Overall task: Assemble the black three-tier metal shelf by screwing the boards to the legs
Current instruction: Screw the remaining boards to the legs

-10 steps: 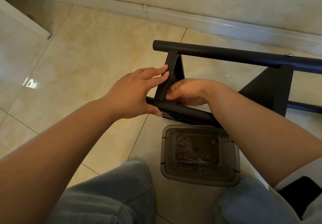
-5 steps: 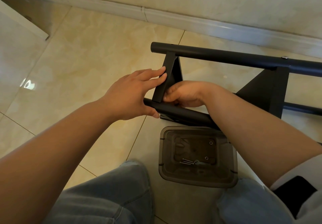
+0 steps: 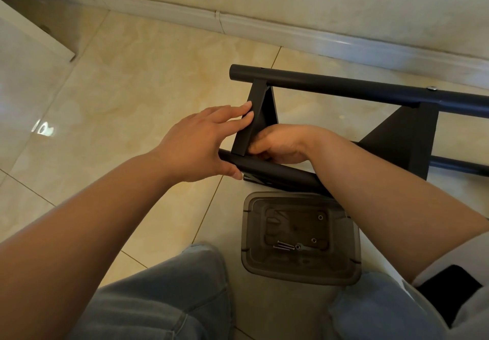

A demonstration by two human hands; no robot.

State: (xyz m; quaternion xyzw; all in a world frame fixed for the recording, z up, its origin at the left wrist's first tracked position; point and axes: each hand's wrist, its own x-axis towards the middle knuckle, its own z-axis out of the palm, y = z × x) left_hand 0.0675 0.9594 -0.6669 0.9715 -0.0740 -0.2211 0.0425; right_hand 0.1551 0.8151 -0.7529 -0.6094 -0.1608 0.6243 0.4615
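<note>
Just below your fingers sat a grey plastic tray (image 3: 304, 273) on the tiled floor (image 3: 119, 88), holding 2 screws (image 3: 284, 246); your right forearm crossed its far corner. The black shelf (image 3: 397, 138) lay on its side. Your left hand (image 3: 201, 143) spread nearly flat, fingertips touching the end board (image 3: 254, 120), thumb on the near leg (image 3: 275, 174). Your right hand (image 3: 283, 143) curled behind that board; what it gripped I cannot tell.
</note>
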